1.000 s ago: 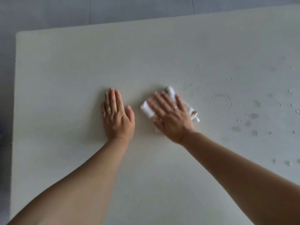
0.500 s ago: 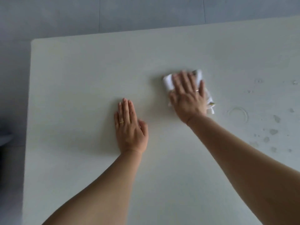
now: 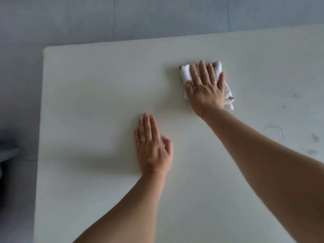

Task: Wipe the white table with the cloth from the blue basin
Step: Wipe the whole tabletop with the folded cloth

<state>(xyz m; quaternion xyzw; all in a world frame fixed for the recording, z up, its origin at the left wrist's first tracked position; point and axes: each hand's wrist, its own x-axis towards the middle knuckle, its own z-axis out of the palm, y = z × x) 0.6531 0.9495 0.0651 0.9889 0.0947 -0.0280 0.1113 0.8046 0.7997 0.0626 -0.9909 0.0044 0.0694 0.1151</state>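
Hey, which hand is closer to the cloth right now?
Right. The right hand presses flat on the cloth; the left hand lies flat on the table, apart from it, nearer the person.

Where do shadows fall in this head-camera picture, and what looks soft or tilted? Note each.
Head view: dim light, no glare on the white table; a soft shadow spreads left of the left hand; a fainter one edges the cloth under the right hand; the table's far edge runs tilted; water marks at right look smeared.
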